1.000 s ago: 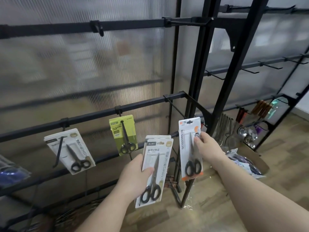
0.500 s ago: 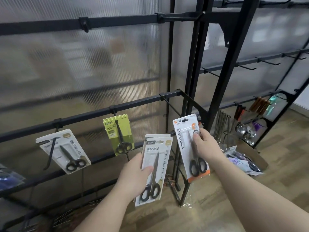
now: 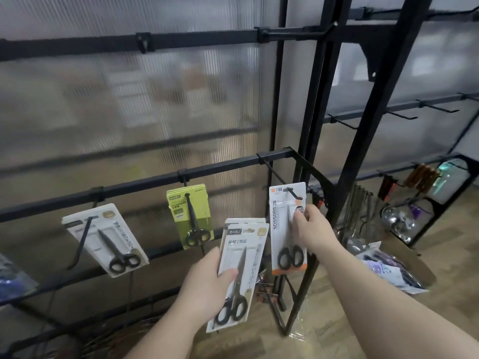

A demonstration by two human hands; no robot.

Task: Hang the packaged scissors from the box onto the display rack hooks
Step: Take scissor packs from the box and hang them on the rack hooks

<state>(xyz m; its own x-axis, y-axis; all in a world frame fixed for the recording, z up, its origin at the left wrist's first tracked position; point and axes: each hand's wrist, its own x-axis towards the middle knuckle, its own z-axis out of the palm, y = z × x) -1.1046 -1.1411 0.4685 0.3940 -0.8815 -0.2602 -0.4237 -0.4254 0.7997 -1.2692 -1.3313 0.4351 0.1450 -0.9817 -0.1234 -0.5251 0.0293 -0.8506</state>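
My right hand pinches a white scissors pack with an orange bottom edge. The pack's top hole sits at the tip of a black rack hook. My left hand grips a stack of white scissors packs with black-handled scissors, held lower and left of that hook. On the same black rail hang a green scissors pack and a white scissors pack. The box is hidden from view.
A black rack upright stands just right of the hook. Behind it hang utensils and ladles. Plastic-wrapped packs lie on the wooden floor at right. Bare hooks line the right rail. A translucent panel backs the rack.
My right hand has lifted the orange-edged pack up and turned it upright, bringing its hole onto the hook's tip. My left hand keeps its stack in about the same place.
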